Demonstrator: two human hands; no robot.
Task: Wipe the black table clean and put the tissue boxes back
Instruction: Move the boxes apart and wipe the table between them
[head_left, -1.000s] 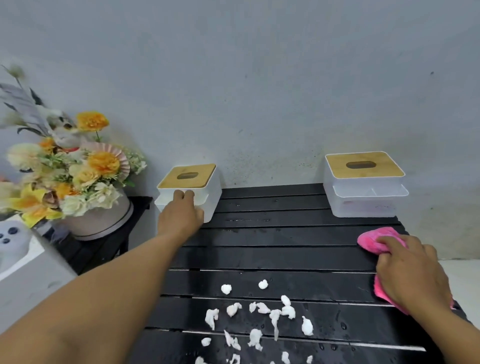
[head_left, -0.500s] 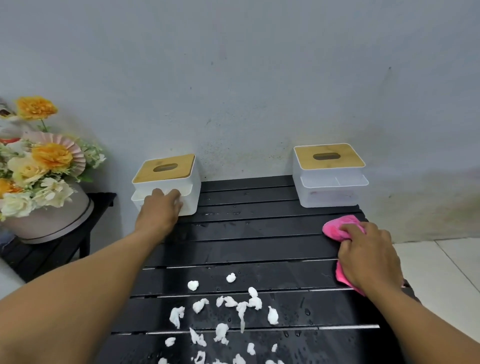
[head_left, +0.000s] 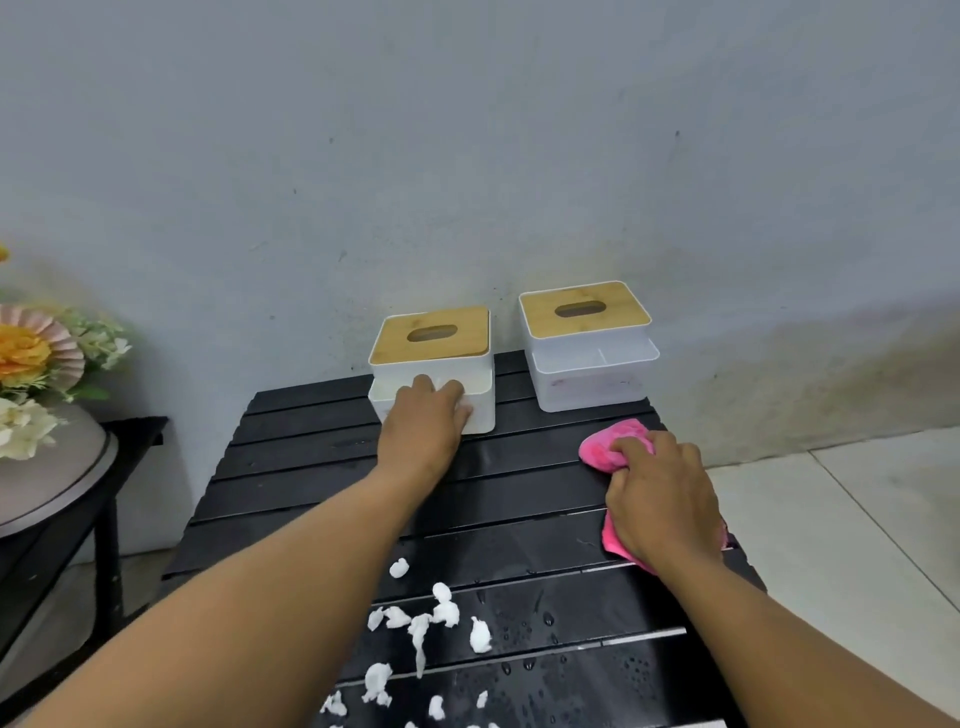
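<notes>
The black slatted table (head_left: 519, 483) is wet, with several white tissue scraps (head_left: 436, 618) strewn over its near part. Two white tissue boxes with wooden lids stand at the far edge by the wall. My left hand (head_left: 423, 426) holds the left tissue box (head_left: 431, 335) by its front tray, fingers hooked over the rim. The right tissue box (head_left: 584, 312) stands close beside it, untouched. My right hand (head_left: 662, 499) grips a pink cloth (head_left: 605, 447) and presses it on the table's right side.
A flower arrangement (head_left: 31, 364) in a round grey pot stands on a low black side table (head_left: 130, 431) to the left. A grey wall runs right behind the boxes. Pale floor tiles (head_left: 857, 519) lie to the right of the table.
My left hand has slid the left tissue box rightward along the far edge until it stands close to the right box. My right hand has stayed on the pink cloth.
</notes>
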